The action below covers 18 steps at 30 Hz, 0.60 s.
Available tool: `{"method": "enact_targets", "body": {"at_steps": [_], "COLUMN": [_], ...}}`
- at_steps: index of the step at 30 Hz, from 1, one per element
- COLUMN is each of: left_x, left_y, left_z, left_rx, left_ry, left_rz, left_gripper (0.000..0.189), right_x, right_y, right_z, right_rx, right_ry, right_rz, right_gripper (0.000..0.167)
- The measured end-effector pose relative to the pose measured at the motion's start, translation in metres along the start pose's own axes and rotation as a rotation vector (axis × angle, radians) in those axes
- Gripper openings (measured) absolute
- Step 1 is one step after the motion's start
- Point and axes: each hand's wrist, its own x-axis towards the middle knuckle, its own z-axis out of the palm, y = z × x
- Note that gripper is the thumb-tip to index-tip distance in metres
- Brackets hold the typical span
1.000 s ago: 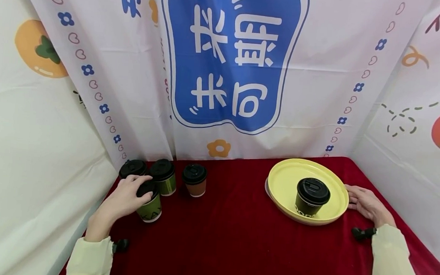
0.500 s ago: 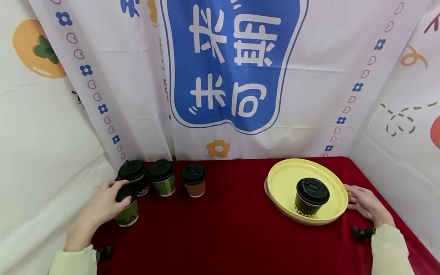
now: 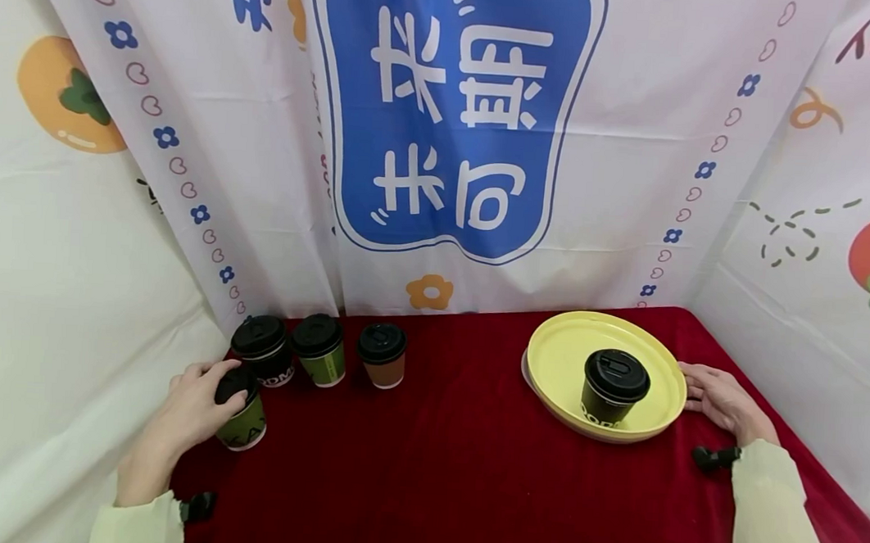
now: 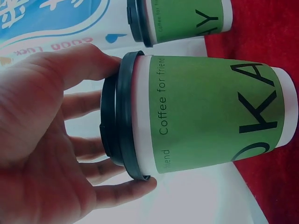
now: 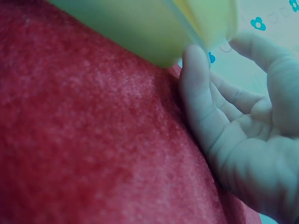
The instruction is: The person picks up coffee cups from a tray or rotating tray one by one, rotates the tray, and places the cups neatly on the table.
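At the left of the table, my left hand (image 3: 192, 402) grips a green paper coffee cup (image 4: 210, 112) by its black lid (image 4: 126, 116). Thumb and fingertips are spread around the lid's edge in the left wrist view. The cup is upright in the head view, its white base close over the red cloth. On the right, my right hand (image 3: 727, 402) holds the outer rim of a round yellow tray (image 3: 560, 348), digits right at the edge in the right wrist view. A dark coffee cup with a black lid (image 3: 616, 388) stands on this tray.
Behind the held cup, a black-sleeved cup (image 3: 271, 361), another green cup (image 3: 324, 364) and a brown cup (image 3: 385, 369) stand in a row, all lidded. Red cloth (image 3: 439, 468) covers the table. Printed white curtains (image 3: 633, 151) enclose the back and sides.
My left hand has carried the green cup left and slightly toward me, away from the row, uncovering the black-sleeved cup. The right hand and the tray have stayed in place.
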Motion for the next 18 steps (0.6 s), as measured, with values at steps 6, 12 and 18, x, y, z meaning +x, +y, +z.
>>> {"method": "enact_targets", "body": {"at_steps": [6,12,18], "left_x": [0.0008,-0.0011,0.001], "left_y": [-0.0009,-0.0011,0.0069], "left_z": [-0.0009,-0.0031,-0.0082], "left_rx": [0.018,-0.013,-0.029], "left_ry": [-0.013,-0.021,0.072], "left_rz": [-0.007,-0.022,0.017], "left_gripper": [0.058,0.063,0.061], "right_x": [-0.0008,-0.0007,-0.0006], "right_y": [-0.0005,-0.0009,-0.0016], "right_z": [-0.0007,-0.0009,-0.0007], "right_rx": [-0.016,-0.014,-0.009], "right_ry": [-0.006,-0.008,-0.003], "right_rz": [-0.004,-0.002,-0.002], "right_gripper": [0.024,0.024,0.022]}}
